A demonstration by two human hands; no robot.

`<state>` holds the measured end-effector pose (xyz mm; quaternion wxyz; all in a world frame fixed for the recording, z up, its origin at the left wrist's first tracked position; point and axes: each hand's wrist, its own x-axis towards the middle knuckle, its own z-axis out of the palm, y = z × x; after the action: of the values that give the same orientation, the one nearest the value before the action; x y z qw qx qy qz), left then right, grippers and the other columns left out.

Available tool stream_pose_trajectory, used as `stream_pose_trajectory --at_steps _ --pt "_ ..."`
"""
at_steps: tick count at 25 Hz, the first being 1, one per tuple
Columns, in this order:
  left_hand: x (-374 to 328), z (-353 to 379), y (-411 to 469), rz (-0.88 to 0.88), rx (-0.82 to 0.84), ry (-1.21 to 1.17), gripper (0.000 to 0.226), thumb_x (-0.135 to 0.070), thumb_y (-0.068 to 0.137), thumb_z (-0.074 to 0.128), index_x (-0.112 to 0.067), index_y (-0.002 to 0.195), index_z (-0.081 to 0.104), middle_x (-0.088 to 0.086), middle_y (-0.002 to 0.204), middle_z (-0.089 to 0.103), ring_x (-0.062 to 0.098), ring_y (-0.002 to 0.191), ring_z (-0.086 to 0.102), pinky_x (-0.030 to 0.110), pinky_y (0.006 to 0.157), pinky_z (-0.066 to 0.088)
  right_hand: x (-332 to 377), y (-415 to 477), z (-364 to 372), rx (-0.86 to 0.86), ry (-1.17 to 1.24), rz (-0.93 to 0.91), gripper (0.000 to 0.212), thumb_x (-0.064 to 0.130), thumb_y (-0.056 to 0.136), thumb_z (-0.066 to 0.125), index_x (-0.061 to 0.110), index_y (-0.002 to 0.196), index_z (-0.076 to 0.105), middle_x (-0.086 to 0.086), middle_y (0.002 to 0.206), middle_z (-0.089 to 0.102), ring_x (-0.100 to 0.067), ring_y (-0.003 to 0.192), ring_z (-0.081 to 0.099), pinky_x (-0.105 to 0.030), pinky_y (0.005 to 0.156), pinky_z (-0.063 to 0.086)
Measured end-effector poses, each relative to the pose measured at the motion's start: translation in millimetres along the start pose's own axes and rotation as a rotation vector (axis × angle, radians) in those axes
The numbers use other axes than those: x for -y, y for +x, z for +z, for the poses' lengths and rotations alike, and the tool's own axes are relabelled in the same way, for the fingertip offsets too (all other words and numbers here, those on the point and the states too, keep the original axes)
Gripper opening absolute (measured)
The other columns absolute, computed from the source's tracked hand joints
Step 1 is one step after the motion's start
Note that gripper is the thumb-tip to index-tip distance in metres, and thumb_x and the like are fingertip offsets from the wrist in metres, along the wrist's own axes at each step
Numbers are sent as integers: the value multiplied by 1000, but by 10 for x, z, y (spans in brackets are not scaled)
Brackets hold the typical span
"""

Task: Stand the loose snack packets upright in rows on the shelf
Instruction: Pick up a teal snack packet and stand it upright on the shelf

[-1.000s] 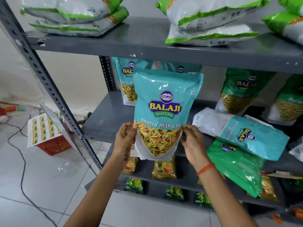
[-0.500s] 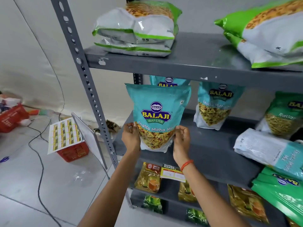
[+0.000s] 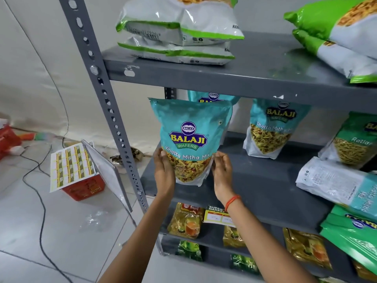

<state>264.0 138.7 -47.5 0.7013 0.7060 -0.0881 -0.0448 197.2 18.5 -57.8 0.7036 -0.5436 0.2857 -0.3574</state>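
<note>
A teal Khatta Mitha packet [image 3: 189, 127] stands upright at the left front of the grey middle shelf [image 3: 257, 188]. My left hand [image 3: 164, 172] grips its lower left edge and my right hand [image 3: 222, 174] grips its lower right edge. Directly behind it another teal packet [image 3: 213, 97] stands, mostly hidden. A third teal packet [image 3: 271, 129] stands upright further right, beside a green Ratlami packet [image 3: 355, 144]. A teal packet [image 3: 336, 184] lies flat at the right, over a flat green packet [image 3: 353, 233].
A perforated grey upright post [image 3: 106, 103] runs just left of my hands. Green-and-white packets [image 3: 179, 31] lie stacked on the top shelf. Small gold tea packets [image 3: 186, 221] fill the lower shelf. A red basket [image 3: 85, 186] and a cable lie on the floor.
The teal packet moved left and down onto the left front of the middle shelf, still held in both hands. The view shifted left and closer.
</note>
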Motion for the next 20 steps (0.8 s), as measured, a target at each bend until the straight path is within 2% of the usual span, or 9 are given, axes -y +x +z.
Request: stream_pose_trajectory --at_steps 2,4,7,11,12,14,16,18,20 --pt "52 91 -145 104 16 93 56 -44 97 27 -24 147 11 -2 156 18 17 144 15 34 115 19 35 -26 -36 -14 -79 -46 17 19 96 42 18 104 57 -2 110 61 -19 107 57 -20 85 50" --pt "19 205 -309 304 -18 256 61 -38 97 29 -20 148 0 1 159 2 14 146 0 38 119 7 122 -38 -91 -42 -176 -134 25 16 97 38 13 116 54 -2 118 58 -14 109 54 -9 85 44" --pt "-36 518 -648 622 77 393 58 -10 97 36 -6 147 8 10 157 5 19 147 2 34 120 5 328 -29 -349 -53 -251 -191 27 17 97 37 13 119 52 -1 115 58 -11 106 55 -20 93 43" --pt "-32 1111 -1043 681 231 407 54 -8 96 38 -6 145 16 10 156 13 16 146 9 40 119 15 665 -65 -973 -64 -289 -297 29 15 97 38 7 123 48 7 111 55 18 97 51 1 82 38" --pt "-22 1265 -1136 696 258 424 53 -9 96 38 -7 145 17 9 156 14 14 146 10 41 119 17 720 -99 -1143 -84 -305 -326 28 15 97 39 7 122 49 8 110 55 19 97 51 1 82 37" --pt "-2 1646 -1399 714 324 435 51 -11 97 37 -8 145 20 4 155 15 12 145 13 38 119 16 788 -164 -1624 -163 -306 -334 24 13 96 41 8 117 52 2 112 58 6 101 55 -7 89 40" --pt "56 2046 -1677 694 407 441 49 -12 97 38 -11 144 25 4 154 23 13 143 21 34 118 16 803 -214 -2153 -280 -197 -248 19 8 94 42 13 103 57 -4 106 60 -12 99 57 -23 91 46" --pt "130 2421 -1918 664 490 440 44 -15 96 40 -13 140 34 6 151 32 16 139 31 33 117 19 828 -288 -2634 -377 75 -52 20 3 92 42 15 91 59 -5 92 61 -18 92 57 -27 82 49" --pt "220 2677 -2073 632 586 450 39 -17 95 44 -13 134 43 5 149 38 17 137 36 35 116 24 844 -356 -2961 -403 327 206 25 -1 92 39 7 105 59 -8 91 61 -22 97 56 -27 85 49"
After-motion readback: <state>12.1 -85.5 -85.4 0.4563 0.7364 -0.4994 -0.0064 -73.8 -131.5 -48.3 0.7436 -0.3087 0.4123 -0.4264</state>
